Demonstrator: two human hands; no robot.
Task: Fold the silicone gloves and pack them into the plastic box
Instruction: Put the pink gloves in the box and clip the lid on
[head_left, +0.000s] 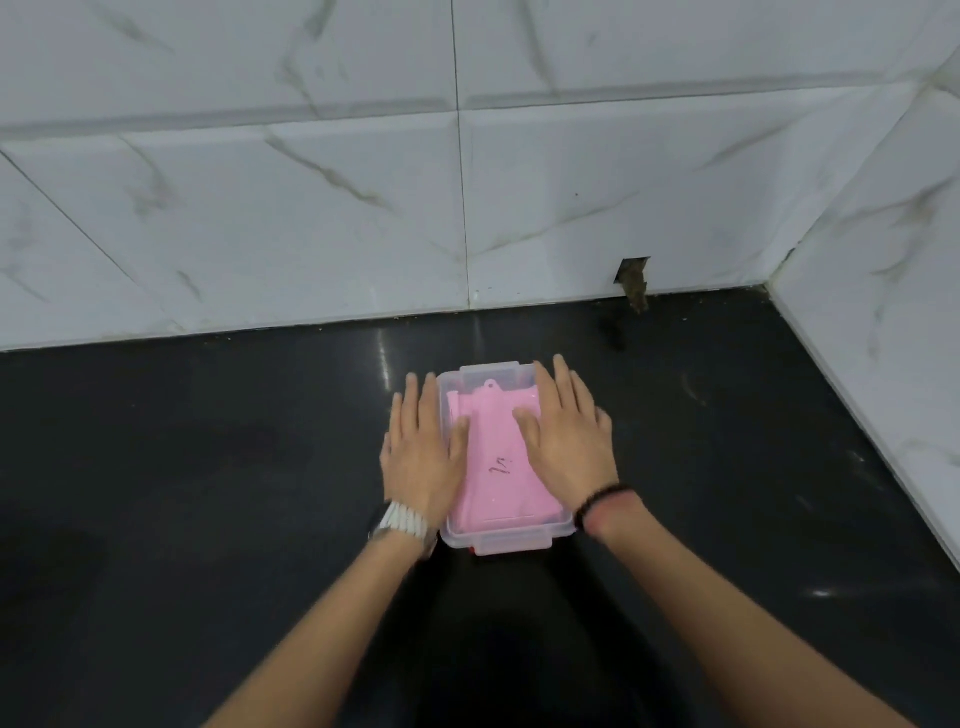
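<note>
Both hands lay flat with straight fingers, the left hand (423, 457) along the left rim and the right hand (569, 441) on the right side of the clear rectangular plastic box (511, 543), which held the folded pink silicone gloves (501, 467) near the black glossy countertop's (208, 493) middle, short of its back edge. Judged well done, pressing should stay even on both sides so the lid seats before the latches close.
</note>
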